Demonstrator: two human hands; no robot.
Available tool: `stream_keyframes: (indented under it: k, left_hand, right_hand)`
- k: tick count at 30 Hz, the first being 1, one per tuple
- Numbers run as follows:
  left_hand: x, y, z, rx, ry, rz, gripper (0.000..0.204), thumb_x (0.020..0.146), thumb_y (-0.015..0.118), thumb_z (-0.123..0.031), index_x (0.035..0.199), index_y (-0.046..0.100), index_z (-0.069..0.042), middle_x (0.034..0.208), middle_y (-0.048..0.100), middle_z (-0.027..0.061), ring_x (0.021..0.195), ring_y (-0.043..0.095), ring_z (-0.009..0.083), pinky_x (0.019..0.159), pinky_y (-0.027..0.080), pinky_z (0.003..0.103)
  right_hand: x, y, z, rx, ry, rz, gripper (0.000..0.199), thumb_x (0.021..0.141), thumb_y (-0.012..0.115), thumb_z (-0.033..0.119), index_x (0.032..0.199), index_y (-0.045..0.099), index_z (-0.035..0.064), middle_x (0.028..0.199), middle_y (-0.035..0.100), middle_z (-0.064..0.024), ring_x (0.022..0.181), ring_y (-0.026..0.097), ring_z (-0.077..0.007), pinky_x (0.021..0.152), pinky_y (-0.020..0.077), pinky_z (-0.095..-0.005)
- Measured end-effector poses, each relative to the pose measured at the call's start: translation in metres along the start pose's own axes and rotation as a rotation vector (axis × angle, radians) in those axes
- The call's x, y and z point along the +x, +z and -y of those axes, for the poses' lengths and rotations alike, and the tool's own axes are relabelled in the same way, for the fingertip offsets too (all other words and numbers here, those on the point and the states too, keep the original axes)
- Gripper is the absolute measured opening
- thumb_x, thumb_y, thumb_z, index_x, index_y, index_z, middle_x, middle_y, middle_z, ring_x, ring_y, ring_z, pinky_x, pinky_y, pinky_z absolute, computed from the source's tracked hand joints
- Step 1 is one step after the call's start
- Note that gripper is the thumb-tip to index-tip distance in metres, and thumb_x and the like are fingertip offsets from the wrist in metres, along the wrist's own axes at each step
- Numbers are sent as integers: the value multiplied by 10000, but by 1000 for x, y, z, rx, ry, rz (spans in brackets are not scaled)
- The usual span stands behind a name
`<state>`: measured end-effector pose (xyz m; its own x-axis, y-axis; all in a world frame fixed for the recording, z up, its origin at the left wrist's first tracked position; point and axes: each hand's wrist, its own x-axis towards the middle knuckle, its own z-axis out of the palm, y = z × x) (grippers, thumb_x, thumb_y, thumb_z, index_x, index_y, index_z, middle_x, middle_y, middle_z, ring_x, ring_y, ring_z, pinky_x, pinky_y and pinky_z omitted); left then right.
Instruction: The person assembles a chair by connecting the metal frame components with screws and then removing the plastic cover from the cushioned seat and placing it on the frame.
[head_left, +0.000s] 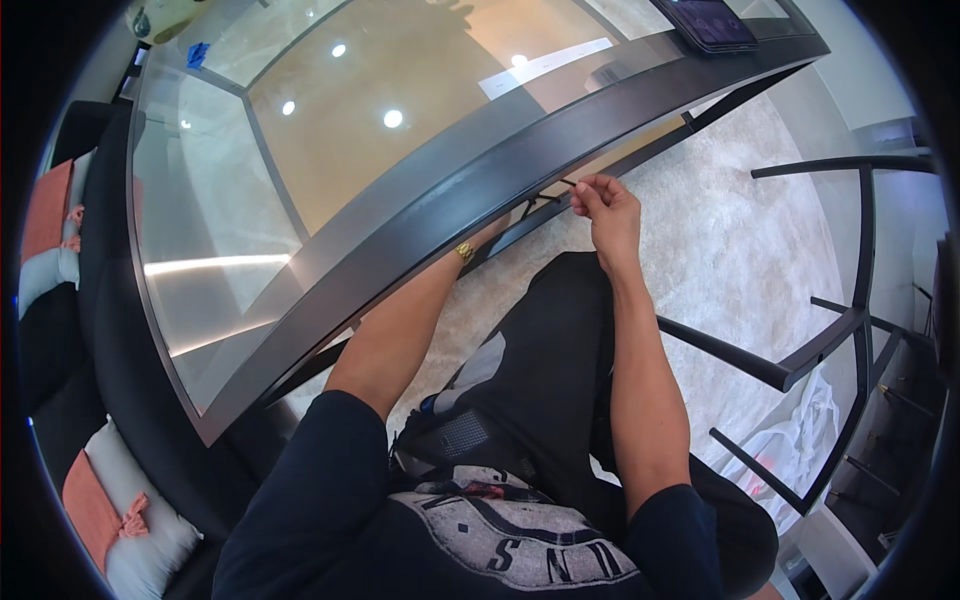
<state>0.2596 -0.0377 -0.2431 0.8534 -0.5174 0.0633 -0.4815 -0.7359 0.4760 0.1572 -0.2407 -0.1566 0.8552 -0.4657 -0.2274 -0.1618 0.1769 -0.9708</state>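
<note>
My right hand (pixel 608 205) is closed beside the dark table edge, its thumb and fingertips pinching a thin dark rod (pixel 568 182). The rod's far end runs in under the tabletop. My left hand (pixel 488 236), below a gold-coloured watch (pixel 465 252), reaches beneath the same edge, and its fingers are hidden there. Between the hands, a small black angled piece (pixel 542 199) shows under the rim; its kind I cannot make out. Above both hands lies the glass-topped table (pixel 440 185) with its wide dark frame.
A phone (pixel 715 25) lies on the table's far right corner. A white paper strip (pixel 545 68) shows at the glass. On the right stands a black metal frame (pixel 862 250) with legs sticking out, near white plastic wrapping (pixel 795 440). A dark sofa (pixel 105 330) with cushions borders the left.
</note>
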Motion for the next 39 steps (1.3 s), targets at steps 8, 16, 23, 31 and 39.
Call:
stream_keyframes:
  k: [8,16,23,31,39]
  left_hand:
    - [-16,-49,-50,-1422,-552,158,126,1019,687,-143,1089,662,-41,1065,743,78,985,722,157,836,568,292]
    - [-29,-53,-54,-1479,-642,78,140,1037,648,-109,1145,655,-20,1063,735,105,1015,724,174,869,590,284]
    - [-45,43,6,-1336,-511,-111,168,1044,631,-108,1160,670,6,1051,719,114,984,710,176,893,592,286]
    - [-66,56,2,-1894,-494,-53,180,1050,638,-166,1137,709,-25,1026,710,58,925,655,123,893,549,273]
    - [-97,-33,-58,-1364,-518,66,169,993,730,-204,1091,733,-67,1003,695,9,952,633,105,841,511,263]
  right_hand:
    - [-17,19,1,-76,-31,50,126,977,695,52,1055,708,-46,876,744,-73,744,689,-114,676,555,-249]
    - [-28,29,7,-221,-17,43,140,965,708,68,1034,719,-53,853,753,-87,747,712,-123,685,563,-264]
    - [-46,41,9,-487,-179,101,156,953,730,99,1029,735,-37,832,758,-116,756,728,-154,708,556,-306]
    - [-48,29,-16,-255,-8,151,133,975,691,43,1072,706,-47,881,752,-101,782,720,-146,727,575,-279]
    - [-56,30,-17,-197,189,426,145,990,589,-22,1076,702,-48,960,759,-96,841,721,-151,774,583,-290]
